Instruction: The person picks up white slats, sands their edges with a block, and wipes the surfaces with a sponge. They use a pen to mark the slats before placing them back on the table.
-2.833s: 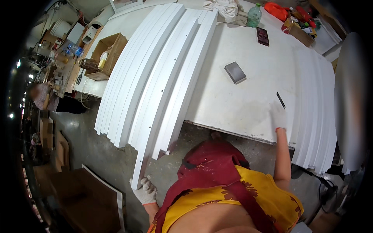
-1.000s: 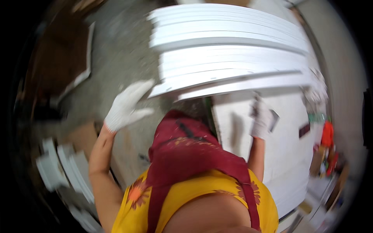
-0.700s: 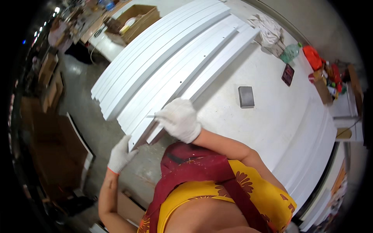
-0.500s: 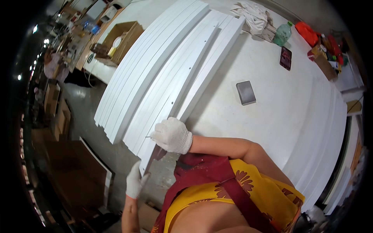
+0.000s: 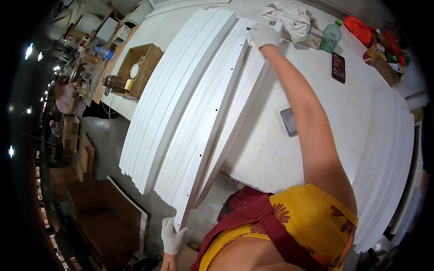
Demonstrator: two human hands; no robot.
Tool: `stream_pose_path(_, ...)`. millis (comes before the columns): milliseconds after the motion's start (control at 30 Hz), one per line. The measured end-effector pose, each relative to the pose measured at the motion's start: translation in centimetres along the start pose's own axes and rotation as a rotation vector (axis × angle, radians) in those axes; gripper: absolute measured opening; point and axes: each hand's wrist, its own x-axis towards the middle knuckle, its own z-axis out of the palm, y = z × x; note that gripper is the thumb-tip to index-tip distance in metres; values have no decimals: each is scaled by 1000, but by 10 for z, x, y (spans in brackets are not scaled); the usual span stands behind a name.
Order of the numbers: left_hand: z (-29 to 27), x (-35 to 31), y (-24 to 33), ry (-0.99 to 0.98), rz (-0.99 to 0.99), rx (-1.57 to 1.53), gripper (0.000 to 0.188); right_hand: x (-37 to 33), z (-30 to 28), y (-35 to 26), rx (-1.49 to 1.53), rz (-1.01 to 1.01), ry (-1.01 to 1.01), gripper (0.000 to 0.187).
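Fingers of the white-gloved left hand [image 5: 171, 237] curl about the near end of a long white strip dotted with dark spots [image 5: 209, 131]; the white-gloved right hand [image 5: 264, 36] bends its fingers by the far end, their hold unclear. Steady near-end support should prevent sliding. The strip overhangs the white worktop [image 5: 271, 156], above grey floor [image 5: 106, 133].

You have one gloved left hand [image 5: 172, 236] and one gloved right hand [image 5: 265, 36], plus one small dark tool [image 5: 249, 29]. Around you, count one phone [image 5: 338, 68], one green bottle [image 5: 331, 37], one grey block [image 5: 288, 122], one white cloth [image 5: 291, 19], one orange bag [image 5: 356, 34] and at least one other person [image 5: 72, 101]. Your white boards [image 5: 158, 113] overlap too closely to count; one shows at least five dark holes [image 5: 216, 109].
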Motion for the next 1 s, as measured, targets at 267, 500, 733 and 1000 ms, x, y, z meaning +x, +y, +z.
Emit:
stream_pose_path(267,-28,18,-15,-159,-275,-735,67,-63,0,44,506,95,146,38)
stream_pose_path(500,-18,31,-24,5,-50,-176,84,-88,-21,33,421,-59,170,37)
stream_pose_path(733,2,14,-25,133,-99,29,89,-54,-1,-41,157,-324,151,28)
stream_pose_path(1000,10,14,-35,142,-150,-73,75,-127,25,-98,129,-631,93,22)
